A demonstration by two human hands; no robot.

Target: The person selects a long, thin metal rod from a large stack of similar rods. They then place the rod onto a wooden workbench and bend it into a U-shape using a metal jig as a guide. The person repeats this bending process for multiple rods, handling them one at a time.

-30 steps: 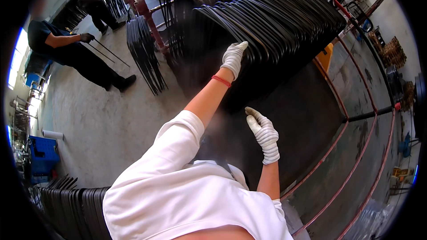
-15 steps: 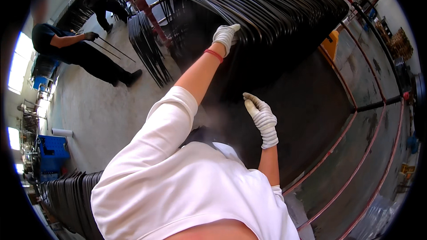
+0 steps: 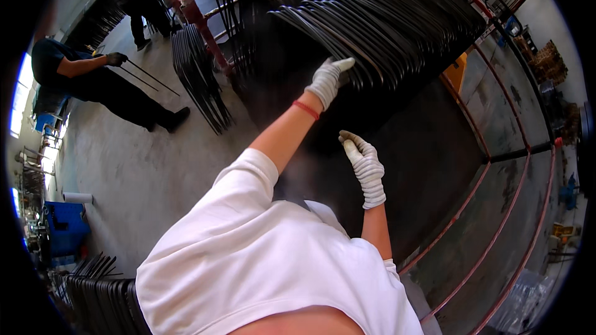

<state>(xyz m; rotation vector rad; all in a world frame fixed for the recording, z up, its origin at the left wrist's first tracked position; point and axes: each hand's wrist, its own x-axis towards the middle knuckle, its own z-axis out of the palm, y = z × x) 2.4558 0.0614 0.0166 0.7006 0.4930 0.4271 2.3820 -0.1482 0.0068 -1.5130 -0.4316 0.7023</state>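
Several bent black metal tubes (image 3: pixel 379 31) hang side by side in a long row at the upper right. My left hand (image 3: pixel 330 79), in a white glove, reaches to the near end of this row. Its fingers point out against the bent tube ends, apart from each other and not wrapped round a tube; whether they touch is hard to tell. Lower and to the right, my right hand (image 3: pixel 362 160), also gloved, is raised over the dark area below the row. Its fingers are loosely curved and the thumb stands a little apart, with nothing visible between them.
A red metal rack post (image 3: pixel 197 18) stands at the upper left, beside a hanging bundle of black tubes (image 3: pixel 197 71). A co-worker (image 3: pixel 93 80) in dark clothes holds two thin rods; another person stands behind. Red rails (image 3: pixel 512 201) curve along the right. More tubes (image 3: pixel 102 301) stand lower left.
My left hand has moved slightly right and down along the tube ends, its finger now stretched out. My right hand stays almost where it was. The view has shifted a little.
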